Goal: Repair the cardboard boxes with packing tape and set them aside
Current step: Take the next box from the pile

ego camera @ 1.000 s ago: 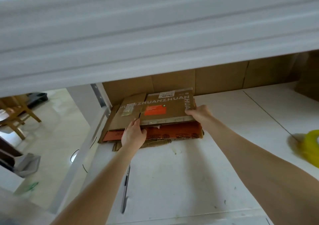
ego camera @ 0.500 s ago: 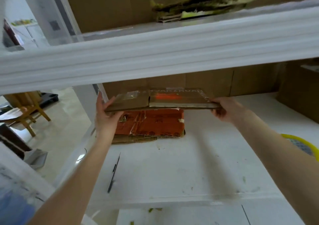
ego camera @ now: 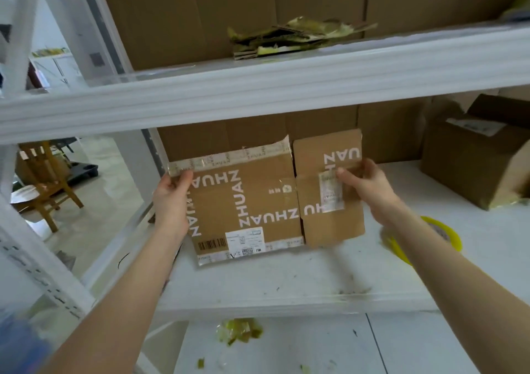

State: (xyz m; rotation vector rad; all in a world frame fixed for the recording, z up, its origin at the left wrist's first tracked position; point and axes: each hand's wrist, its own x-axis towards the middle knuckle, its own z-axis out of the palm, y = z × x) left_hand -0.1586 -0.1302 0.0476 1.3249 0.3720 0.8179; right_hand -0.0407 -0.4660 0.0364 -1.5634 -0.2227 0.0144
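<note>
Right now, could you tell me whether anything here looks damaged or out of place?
The flattened brown cardboard box gripped by the left hand and right hand has ragged, peeling tape along its top edge.

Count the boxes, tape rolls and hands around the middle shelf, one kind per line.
flattened box, held up: 1
open box, on the shelf: 1
yellow tape roll: 1
hands: 2, left hand and right hand
Total: 5

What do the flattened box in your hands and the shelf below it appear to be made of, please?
Flattened box: brown matte cardboard, judging by its creased folds and printed white letters, with glossy tape along the edges. Shelf: smooth white surface, scuffed and stained; possibly painted metal or laminate.
</note>
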